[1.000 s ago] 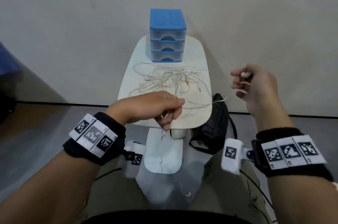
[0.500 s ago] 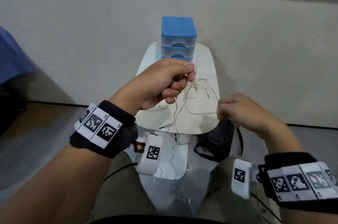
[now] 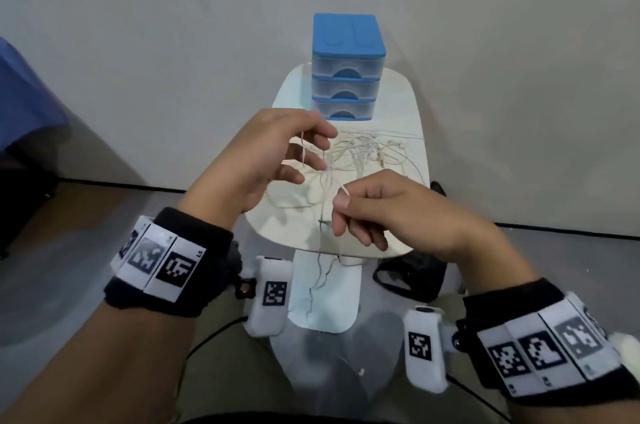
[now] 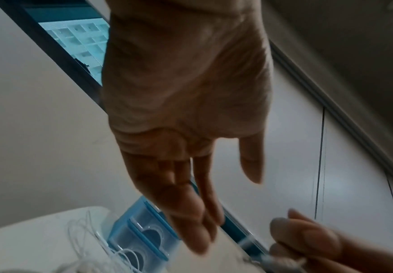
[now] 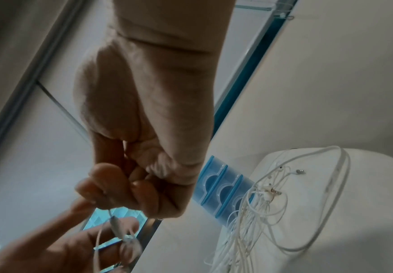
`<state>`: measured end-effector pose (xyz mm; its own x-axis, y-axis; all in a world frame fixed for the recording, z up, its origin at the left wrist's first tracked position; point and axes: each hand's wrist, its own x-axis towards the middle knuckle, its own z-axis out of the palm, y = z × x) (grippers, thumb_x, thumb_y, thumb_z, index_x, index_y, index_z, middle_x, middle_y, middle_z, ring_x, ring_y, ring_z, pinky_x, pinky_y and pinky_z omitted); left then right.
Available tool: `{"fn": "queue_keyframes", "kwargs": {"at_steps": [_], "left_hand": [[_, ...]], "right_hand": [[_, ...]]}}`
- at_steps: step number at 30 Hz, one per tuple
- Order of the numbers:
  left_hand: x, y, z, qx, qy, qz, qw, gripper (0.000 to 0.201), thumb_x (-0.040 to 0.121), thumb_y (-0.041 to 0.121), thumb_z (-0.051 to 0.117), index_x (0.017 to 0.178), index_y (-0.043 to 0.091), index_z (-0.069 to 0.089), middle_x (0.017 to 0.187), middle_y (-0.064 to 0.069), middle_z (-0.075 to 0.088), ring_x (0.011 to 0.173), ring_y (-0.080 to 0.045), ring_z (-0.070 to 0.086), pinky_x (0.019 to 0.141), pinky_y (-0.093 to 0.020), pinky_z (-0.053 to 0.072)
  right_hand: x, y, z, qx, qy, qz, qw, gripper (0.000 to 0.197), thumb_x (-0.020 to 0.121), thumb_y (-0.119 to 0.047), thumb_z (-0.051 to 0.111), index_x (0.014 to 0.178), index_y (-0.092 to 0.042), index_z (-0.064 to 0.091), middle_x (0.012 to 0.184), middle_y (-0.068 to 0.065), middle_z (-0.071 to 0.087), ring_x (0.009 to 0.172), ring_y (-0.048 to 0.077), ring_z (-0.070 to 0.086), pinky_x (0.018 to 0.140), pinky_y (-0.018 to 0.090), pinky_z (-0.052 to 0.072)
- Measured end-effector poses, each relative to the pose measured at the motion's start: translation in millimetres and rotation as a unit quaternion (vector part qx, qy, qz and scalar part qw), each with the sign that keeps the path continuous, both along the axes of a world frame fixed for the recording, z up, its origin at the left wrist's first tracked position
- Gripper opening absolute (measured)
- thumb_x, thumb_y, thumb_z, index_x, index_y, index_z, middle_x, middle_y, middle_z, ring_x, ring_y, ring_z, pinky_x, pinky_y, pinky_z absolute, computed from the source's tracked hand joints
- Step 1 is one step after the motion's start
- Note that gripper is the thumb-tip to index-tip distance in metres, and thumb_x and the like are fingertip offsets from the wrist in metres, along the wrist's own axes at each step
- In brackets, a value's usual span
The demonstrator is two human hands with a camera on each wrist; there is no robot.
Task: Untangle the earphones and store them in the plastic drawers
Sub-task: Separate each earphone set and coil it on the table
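Both hands are up in the air over the near edge of the small white table [image 3: 408,104].

The right hand [image 3: 388,212] has its thumb and first finger pressed tight together on a thin white wire. A short bit of the wire sticks up past the thumb, and the rest hangs down below the hand. The other fingers [image 3: 367,236] on this hand are curled under. From the right wrist view, the pinch is tight and the wire drops away from it.

The left hand [image 3: 266,160] is more open. Its fingers are spread and only a little bent. A thin white wire runs down through them, near the first finger and thumb. From the left wrist view, the long fingers [image 4: 191,212] reach out almost straight. I cannot tell if this hand is truly pinching the wire or if the wire only lies across the fingers.

The earphones [image 3: 363,153] are in a messy white pile on the table, just behind the two hands. Some strands rise from the pile to the hands.

The plastic drawers [image 3: 348,70] stand at the far end of the table, just behind the pile. The box is blue on top, with three clear drawers, all pushed in.

A black bag [image 3: 408,274] sits on the floor under the table, on the right.
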<state>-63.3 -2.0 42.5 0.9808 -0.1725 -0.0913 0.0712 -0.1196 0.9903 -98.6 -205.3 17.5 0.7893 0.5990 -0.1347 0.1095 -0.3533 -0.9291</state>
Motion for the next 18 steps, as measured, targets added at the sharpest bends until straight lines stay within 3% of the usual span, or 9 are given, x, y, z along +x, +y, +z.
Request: {"fn": "queue_keyframes", "kwargs": {"at_steps": [3,7,9,13,16,18], "left_hand": [[3.2,19.2,-3.5,0.123,-0.018,-0.007,0.992,0.032,0.102,0.039,0.060,0.101,0.012,0.078,0.093,0.000,0.071,0.080,-0.016,0.068,0.060,-0.025,0.047],[-2.4,16.0,-3.7,0.168,-0.010,-0.152,0.974,0.039,0.089,0.050,0.074,0.104,0.014,0.072,0.097,-0.003,0.077,0.090,-0.020,0.076,0.067,-0.027,0.055],[-3.5,7.0,-7.7,0.182,-0.015,-0.190,0.965,0.036,0.085,0.044,0.077,0.105,0.015,0.071,0.099,-0.007,0.078,0.093,-0.021,0.076,0.071,-0.027,0.056],[1.2,-5.3,-15.5,0.128,-0.041,-0.153,0.979,0.015,0.095,0.018,0.072,0.101,0.005,0.071,0.089,-0.013,0.077,0.076,-0.019,0.073,0.068,-0.026,0.056],[4.6,-9.1,-14.5,0.131,-0.076,-0.120,0.981,0.009,0.096,0.013,0.071,0.097,0.004,0.075,0.081,-0.012,0.076,0.067,-0.016,0.070,0.063,-0.025,0.055],[7.2,-9.5,-11.1,0.162,-0.108,-0.103,0.975,0.007,0.095,0.013,0.073,0.093,0.007,0.077,0.077,-0.009,0.076,0.063,-0.015,0.068,0.060,-0.023,0.054]], "right_hand": [[9.3,-4.3,0.9,0.116,0.040,-0.027,0.992,0.037,0.104,-0.023,0.049,0.084,0.000,0.070,0.059,0.011,0.053,0.053,0.019,0.041,0.051,0.020,0.039],[21.6,-6.8,-1.3,0.206,0.071,-0.090,0.972,0.035,0.100,-0.026,0.050,0.083,-0.001,0.068,0.060,0.010,0.054,0.055,0.018,0.044,0.055,0.022,0.039],[26.9,-7.2,-3.7,0.218,0.071,-0.117,0.966,0.035,0.104,-0.022,0.046,0.084,-0.003,0.067,0.062,0.009,0.053,0.057,0.017,0.045,0.058,0.024,0.039],[34.4,-11.2,-5.7,0.233,0.078,-0.152,0.957,0.036,0.106,-0.021,0.044,0.083,-0.007,0.068,0.063,0.008,0.053,0.059,0.018,0.043,0.060,0.025,0.038],[37.8,-17.3,-5.0,0.212,0.069,-0.162,0.961,0.033,0.107,-0.022,0.045,0.087,-0.007,0.068,0.063,0.007,0.053,0.060,0.018,0.041,0.060,0.027,0.036],[41.5,-25.1,-3.4,0.150,0.041,-0.204,0.967,0.023,0.105,-0.022,0.052,0.093,-0.010,0.068,0.061,0.005,0.051,0.059,0.017,0.041,0.058,0.027,0.033]]}}
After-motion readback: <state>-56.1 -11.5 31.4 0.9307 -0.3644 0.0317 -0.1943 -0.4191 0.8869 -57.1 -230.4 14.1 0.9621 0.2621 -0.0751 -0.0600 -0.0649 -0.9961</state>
